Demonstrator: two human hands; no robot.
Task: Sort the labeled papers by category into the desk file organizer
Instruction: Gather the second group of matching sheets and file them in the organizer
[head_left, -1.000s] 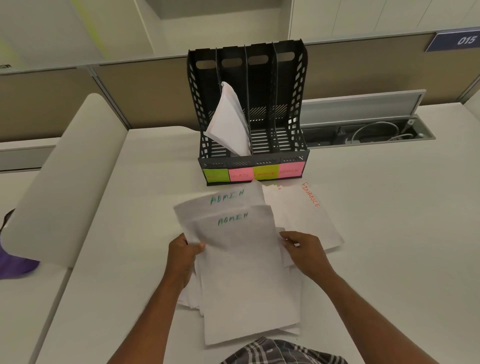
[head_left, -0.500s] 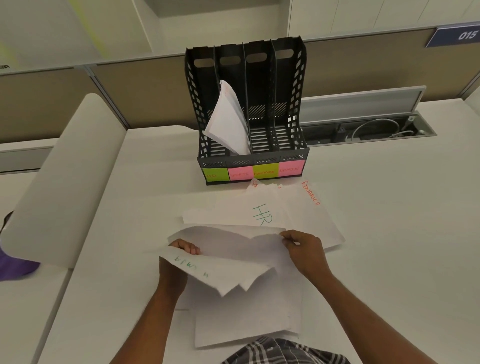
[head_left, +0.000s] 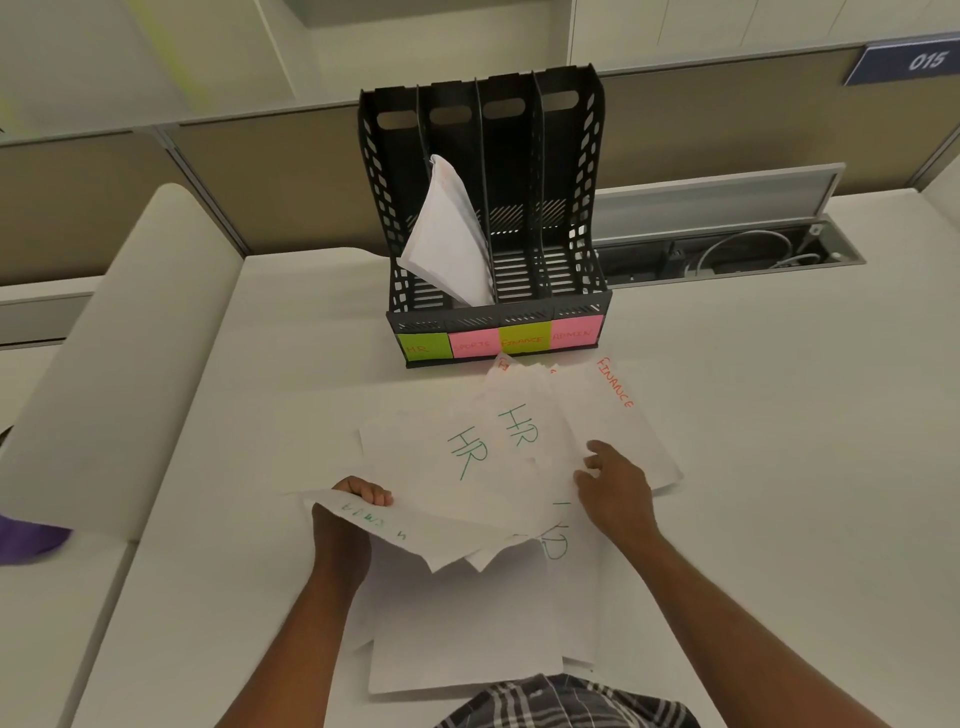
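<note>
A black four-slot file organizer (head_left: 571, 156) stands at the back of the desk, its front tagged HR, SPORTS, FINANCE, ADMIN. A bundle of papers (head_left: 447, 239) leans in its second slot. Loose white sheets lie in front: two marked HR (head_left: 467, 452), one marked FINANCE (head_left: 618, 395), more underneath. My left hand (head_left: 345, 519) grips the lifted ADMIN papers (head_left: 415, 535), flipped toward me and held above the pile. My right hand (head_left: 615, 488) rests with fingers spread on the right edge of the HR sheets.
A white desk (head_left: 779, 467) holds everything. An open cable tray (head_left: 727, 254) with wires runs behind the organizer on the right. A curved white panel (head_left: 104, 364) rises at the left. A purple object (head_left: 26, 540) shows at the far left edge.
My left hand lifted the ADMIN sheets off the pile and turned them over toward me, uncovering the HR sheets. My right hand let go of the sheets and moved onto the HR pages.
</note>
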